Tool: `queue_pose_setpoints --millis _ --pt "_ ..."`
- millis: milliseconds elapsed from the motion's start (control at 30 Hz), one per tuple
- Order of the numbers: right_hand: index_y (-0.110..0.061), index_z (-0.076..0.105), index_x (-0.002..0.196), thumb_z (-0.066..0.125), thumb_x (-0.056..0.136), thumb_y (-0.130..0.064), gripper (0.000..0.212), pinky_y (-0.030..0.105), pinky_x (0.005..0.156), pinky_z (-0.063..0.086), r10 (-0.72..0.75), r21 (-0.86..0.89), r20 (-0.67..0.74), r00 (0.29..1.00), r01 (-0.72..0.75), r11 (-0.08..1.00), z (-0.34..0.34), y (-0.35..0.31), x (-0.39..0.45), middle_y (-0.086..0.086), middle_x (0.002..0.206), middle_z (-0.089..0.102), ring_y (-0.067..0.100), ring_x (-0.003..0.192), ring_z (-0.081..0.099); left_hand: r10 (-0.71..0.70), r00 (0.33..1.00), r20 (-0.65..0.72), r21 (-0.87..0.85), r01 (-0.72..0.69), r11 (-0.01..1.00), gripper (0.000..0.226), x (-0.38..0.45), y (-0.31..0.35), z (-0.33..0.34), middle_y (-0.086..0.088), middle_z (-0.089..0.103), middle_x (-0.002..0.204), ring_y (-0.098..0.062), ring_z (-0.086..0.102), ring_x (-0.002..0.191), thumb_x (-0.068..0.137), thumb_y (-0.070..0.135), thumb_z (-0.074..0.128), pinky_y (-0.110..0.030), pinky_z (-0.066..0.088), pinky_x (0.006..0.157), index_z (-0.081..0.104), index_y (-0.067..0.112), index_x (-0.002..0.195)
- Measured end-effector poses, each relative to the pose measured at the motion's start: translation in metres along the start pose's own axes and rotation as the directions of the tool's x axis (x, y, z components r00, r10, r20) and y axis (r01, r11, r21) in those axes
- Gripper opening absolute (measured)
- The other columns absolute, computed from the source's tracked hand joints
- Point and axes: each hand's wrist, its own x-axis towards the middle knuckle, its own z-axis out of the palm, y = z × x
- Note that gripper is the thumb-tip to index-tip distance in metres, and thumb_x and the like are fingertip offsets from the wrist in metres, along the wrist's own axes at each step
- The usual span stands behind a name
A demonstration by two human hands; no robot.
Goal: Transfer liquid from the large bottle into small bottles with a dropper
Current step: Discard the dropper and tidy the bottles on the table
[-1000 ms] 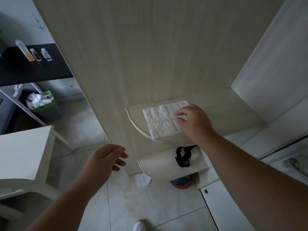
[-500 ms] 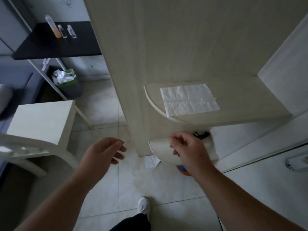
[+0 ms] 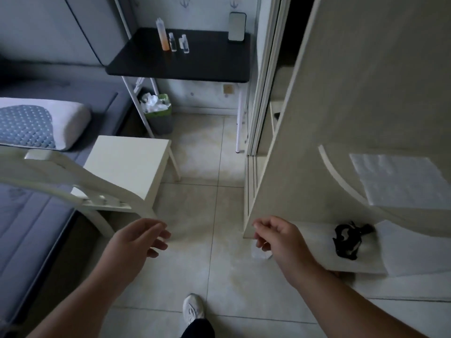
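Note:
A tall large bottle (image 3: pixel 163 34) with orange liquid in its lower part stands on the black table (image 3: pixel 195 62) at the far end of the room. Two small clear bottles stand right of it, one (image 3: pixel 172 42) close by and one (image 3: pixel 185 44) a little further. I see no dropper. My left hand (image 3: pixel 140 242) hangs over the floor, fingers relaxed, holding nothing. My right hand (image 3: pixel 278 237) floats beside the cabinet corner with loosely curled fingers, also holding nothing. Both hands are far from the bottles.
A white chair (image 3: pixel 114 172) stands between me and the table, left of the tiled walkway. A bin (image 3: pixel 158 113) with crumpled paper sits under the table. A phone (image 3: pixel 237 26) leans at the table's back. The cabinet's curved shelves hold a paper towel (image 3: pixel 400 179) and a black item (image 3: pixel 349 240).
My right hand left the paper towel on the shelf and dropped beside the cabinet. My view swung left toward the black table, which now lies ahead.

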Motion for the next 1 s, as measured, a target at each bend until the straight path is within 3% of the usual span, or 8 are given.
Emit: queue_pose_setpoints --millis 267,467,833,1000 --pt "0.002 0.071 0.090 0.063 0.096 -0.005 0.013 0.029 0.060 0.044 0.035 0.019 -0.023 0.999 -0.034 0.999 0.102 -0.033 0.066 0.001 0.063 0.063 0.016 0.060 0.056 0.009 0.999 -0.049 -0.003 -0.009 1.000 0.018 0.075 -0.011 -0.090 -0.005 0.077 0.085 -0.024 0.072 0.071 0.100 0.008 0.059 -0.038 0.055 0.065 0.074 0.012 0.092" --pt "-0.005 0.073 0.084 0.063 0.095 -0.009 0.016 0.035 0.063 0.044 0.020 0.033 -0.009 1.000 -0.020 0.999 0.140 -0.055 0.121 0.002 0.062 0.063 0.019 0.063 0.056 -0.010 0.998 -0.061 -0.042 0.008 0.999 0.017 0.130 -0.003 -0.111 -0.005 0.077 0.087 -0.024 0.073 0.073 0.100 0.011 0.059 -0.039 0.055 0.066 0.075 0.013 0.093" --pt "0.003 0.071 0.089 0.063 0.096 -0.008 0.015 0.023 0.055 0.045 0.017 0.057 0.023 1.000 -0.018 0.998 0.170 -0.111 0.276 -0.002 0.062 0.063 0.014 0.058 0.055 -0.079 0.988 -0.131 -0.128 0.062 0.990 0.016 0.266 0.049 -0.103 -0.005 0.078 0.089 -0.023 0.073 0.074 0.100 0.013 0.059 -0.040 0.053 0.069 0.074 0.012 0.096" --pt "-0.002 0.071 0.084 0.063 0.095 -0.007 0.015 0.024 0.055 0.044 0.024 0.087 0.023 0.999 -0.026 0.996 0.189 -0.132 0.323 0.001 0.063 0.063 0.016 0.059 0.055 -0.097 0.985 -0.141 -0.152 0.075 0.986 0.016 0.320 0.069 -0.109 -0.003 0.078 0.090 -0.020 0.073 0.073 0.099 0.018 0.060 -0.030 0.053 0.062 0.075 0.017 0.094"
